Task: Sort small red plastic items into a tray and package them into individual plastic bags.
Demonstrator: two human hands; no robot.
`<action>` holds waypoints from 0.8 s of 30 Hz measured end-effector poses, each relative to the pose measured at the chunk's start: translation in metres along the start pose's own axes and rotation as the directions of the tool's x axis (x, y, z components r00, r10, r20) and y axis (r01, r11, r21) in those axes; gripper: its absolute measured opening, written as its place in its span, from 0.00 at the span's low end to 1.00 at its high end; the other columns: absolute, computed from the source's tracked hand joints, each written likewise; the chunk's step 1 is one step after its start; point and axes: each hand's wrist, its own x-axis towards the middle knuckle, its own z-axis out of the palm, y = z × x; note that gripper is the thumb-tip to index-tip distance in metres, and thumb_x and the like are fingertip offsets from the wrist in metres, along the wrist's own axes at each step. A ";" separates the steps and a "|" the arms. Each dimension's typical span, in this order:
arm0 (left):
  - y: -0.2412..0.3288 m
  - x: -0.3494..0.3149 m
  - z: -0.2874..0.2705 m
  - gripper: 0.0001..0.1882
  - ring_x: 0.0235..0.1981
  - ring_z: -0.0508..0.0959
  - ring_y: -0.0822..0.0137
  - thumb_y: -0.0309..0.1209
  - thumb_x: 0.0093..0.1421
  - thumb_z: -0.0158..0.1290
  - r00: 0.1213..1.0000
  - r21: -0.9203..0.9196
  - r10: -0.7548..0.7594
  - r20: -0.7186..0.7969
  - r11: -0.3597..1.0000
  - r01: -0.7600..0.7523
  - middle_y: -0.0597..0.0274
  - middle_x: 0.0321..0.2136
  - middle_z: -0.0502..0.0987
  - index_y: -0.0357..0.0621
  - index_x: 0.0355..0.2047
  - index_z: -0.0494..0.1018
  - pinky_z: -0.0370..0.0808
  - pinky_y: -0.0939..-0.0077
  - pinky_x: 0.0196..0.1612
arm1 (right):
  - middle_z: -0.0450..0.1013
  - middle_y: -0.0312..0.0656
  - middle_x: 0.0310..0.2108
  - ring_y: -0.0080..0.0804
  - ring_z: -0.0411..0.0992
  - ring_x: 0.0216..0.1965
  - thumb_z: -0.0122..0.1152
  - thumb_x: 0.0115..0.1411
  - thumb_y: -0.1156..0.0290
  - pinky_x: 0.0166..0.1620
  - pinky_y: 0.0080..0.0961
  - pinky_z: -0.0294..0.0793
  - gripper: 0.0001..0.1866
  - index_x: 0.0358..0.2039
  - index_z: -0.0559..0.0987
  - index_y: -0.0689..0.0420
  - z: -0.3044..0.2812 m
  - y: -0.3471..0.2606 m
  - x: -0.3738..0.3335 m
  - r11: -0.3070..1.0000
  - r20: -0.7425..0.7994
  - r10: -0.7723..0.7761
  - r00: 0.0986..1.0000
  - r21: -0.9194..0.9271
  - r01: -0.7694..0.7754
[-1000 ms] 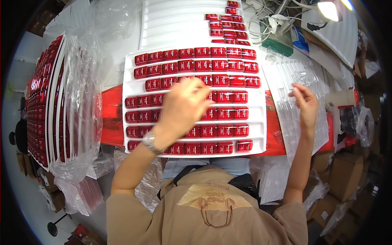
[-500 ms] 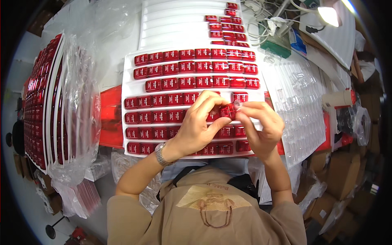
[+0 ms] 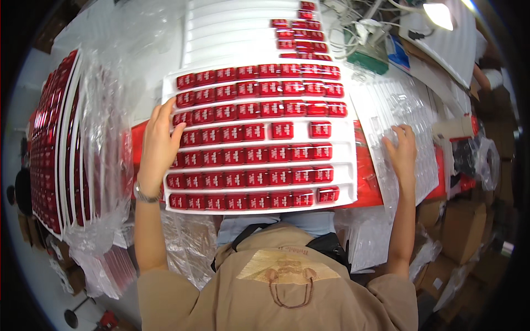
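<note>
My left hand (image 3: 159,146) is at the left edge of a white tray (image 3: 345,187) filled with rows of small red boxes. Its thumb and fingers are apart, around the left end of the third row, beside a red box (image 3: 183,118) lying there. Whether they touch that box I cannot tell. A lone red box (image 3: 282,130) sits between gaps in the fourth row. On the right, my right hand (image 3: 404,149) is over a clear plastic sheet (image 3: 417,185) with rows of small moulded shapes. Its fingers are spread and slightly bent, with nothing visible in them.
Behind, another white tray (image 3: 232,33) carries red boxes at its right end. Upright trays of red boxes (image 3: 49,143) in clear film stand at left. Cables, a green box (image 3: 367,60) and a lit lamp (image 3: 439,16) are at back right; cardboard boxes (image 3: 464,226) lie lower right.
My hands have moved apart from the tray's middle: left hand to its left edge, right hand to the clear sheet. The red box they held is gone from them; the third row's left end has another box.
</note>
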 end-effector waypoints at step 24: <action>0.153 0.016 0.136 0.15 0.37 0.69 0.60 0.27 0.48 0.60 0.833 -0.307 0.549 0.061 0.805 -0.508 0.55 0.32 0.69 0.36 0.36 0.72 0.67 0.67 0.40 | 0.72 0.56 0.41 0.46 0.73 0.40 0.52 0.61 0.61 0.43 0.34 0.70 0.20 0.47 0.74 0.62 -0.023 -0.081 0.054 0.860 0.187 0.071 0.980 0.485 -0.155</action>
